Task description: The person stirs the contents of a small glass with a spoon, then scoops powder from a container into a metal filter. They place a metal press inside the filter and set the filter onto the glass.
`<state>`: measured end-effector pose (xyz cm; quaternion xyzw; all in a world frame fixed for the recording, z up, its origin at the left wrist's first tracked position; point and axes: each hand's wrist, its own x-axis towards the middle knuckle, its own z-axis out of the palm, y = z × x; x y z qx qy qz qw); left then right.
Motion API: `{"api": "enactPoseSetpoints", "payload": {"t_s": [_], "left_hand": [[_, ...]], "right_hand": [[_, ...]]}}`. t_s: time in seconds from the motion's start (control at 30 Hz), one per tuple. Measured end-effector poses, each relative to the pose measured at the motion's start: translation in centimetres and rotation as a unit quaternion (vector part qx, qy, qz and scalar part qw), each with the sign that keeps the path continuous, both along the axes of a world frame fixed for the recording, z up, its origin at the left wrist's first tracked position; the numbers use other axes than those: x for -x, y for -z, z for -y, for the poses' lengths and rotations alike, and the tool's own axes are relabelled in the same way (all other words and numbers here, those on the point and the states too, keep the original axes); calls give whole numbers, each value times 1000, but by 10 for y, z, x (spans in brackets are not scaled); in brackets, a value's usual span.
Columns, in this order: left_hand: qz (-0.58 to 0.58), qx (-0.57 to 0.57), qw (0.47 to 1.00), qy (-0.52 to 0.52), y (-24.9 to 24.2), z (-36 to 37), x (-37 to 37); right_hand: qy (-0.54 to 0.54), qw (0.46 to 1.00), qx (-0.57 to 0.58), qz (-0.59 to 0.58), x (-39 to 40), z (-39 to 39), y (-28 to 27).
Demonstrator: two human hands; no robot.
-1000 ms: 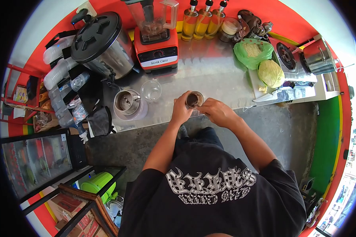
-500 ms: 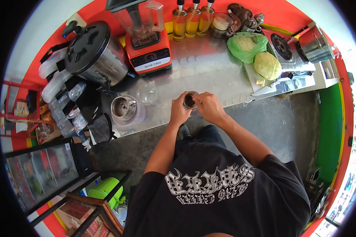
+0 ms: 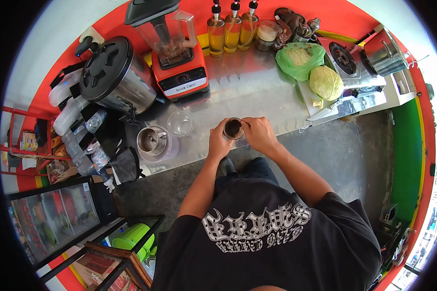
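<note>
At the counter's front edge, my left hand (image 3: pixel 219 140) wraps round the left side of a small round glass (image 3: pixel 228 136) with a dark brown inside. The fingers of my right hand (image 3: pixel 260 135) are pinched together at the glass's right rim; whatever is between them, if anything, is too small to make out. To the left stands a clear plastic cup (image 3: pixel 180 124). Beside it, a metal pot (image 3: pixel 140 140) with a dark-stained strainer cup inside sits on a pale round container (image 3: pixel 171 151).
A red blender (image 3: pixel 179 81) and a large steel urn (image 3: pixel 140 92) stand at the back left. Oil bottles (image 3: pixel 232 31) line the wall. On the right are a cabbage (image 3: pixel 327 83), a knife (image 3: pixel 320 113), a green bag (image 3: pixel 289 64) and a stove (image 3: pixel 354 72).
My right hand has drawn back a little from over the glass's mouth to its right rim, baring more of the dark inside. My left hand keeps its hold. The view has shifted slightly.
</note>
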<state>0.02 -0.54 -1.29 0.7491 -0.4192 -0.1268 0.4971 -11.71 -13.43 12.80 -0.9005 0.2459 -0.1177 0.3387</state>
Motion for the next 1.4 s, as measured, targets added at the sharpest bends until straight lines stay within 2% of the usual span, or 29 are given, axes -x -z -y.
{"api": "enactPoseSetpoints", "payload": {"t_s": [0.07,0.2,0.27,0.4,0.47,0.5,0.57,0.7,0.8,0.87,0.9,1.0,1.07,1.2,1.3,1.37,1.4], "left_hand": [[-15,-23,1000,0,-13,0,2],[-35,-4,999,-3,-7,1,1],[-2,-7,999,-32,-3,0,2],[-22,10,998,-50,6,2,1],[-49,29,998,-33,9,4,-1],[-49,28,998,-35,6,5,-2],[-65,29,997,-24,-1,4,-1],[-35,21,999,-34,-7,2,2],[-58,14,997,-44,-4,0,2],[-31,-6,998,-49,-1,-1,1],[-32,-7,998,-50,-3,-1,1],[-28,-9,999,-42,-7,0,2],[-45,22,998,-29,-4,2,0],[-49,21,998,-31,-6,2,0],[-31,8,998,-47,-6,0,2],[-51,1,997,-59,-5,0,2],[-51,1,997,-59,-5,0,2]], "right_hand": [[85,996,-36,1,-6,-9,7],[88,993,-74,27,-10,-13,15],[-150,987,29,54,4,2,28],[-187,982,29,7,12,17,13],[-79,996,-29,8,11,17,7],[-81,996,-29,8,9,16,4],[16,997,-72,6,3,10,0],[48,995,-78,33,-8,-5,12],[10,997,-71,38,-6,-11,13],[-182,983,7,6,1,-1,7],[-183,983,6,5,3,3,5],[-153,988,-20,-19,3,10,-3],[-29,996,-79,11,-1,8,-5],[39,989,-131,49,-3,1,1],[-24,991,-126,41,2,-3,0],[-225,974,-12,14,8,4,-8],[-225,974,-12,14,10,8,-12]]}}
